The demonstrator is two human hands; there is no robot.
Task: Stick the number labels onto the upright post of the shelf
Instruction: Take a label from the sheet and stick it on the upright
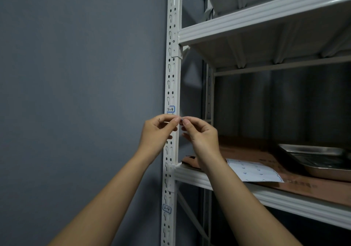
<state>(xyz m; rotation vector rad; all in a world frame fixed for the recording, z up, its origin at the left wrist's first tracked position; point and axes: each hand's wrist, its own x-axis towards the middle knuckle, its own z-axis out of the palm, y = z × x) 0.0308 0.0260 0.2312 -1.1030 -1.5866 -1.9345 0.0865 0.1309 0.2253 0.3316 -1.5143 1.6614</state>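
The white perforated upright post (173, 75) of the shelf runs top to bottom at centre. A blue-edged label reading 1-3 (170, 109) is stuck on it, and a second label reading 2-4 (166, 209) sits lower down. My left hand (159, 132) and my right hand (201, 133) meet in front of the post just below the 1-3 label, fingertips pinched together on a small label (181, 120) that is mostly hidden by the fingers.
A label sheet (252, 171) lies on brown cardboard (303, 187) on the middle shelf. A metal tray (319, 160) rests at the right. Another shelf board (266, 16) is overhead. A grey wall (76, 94) fills the left.
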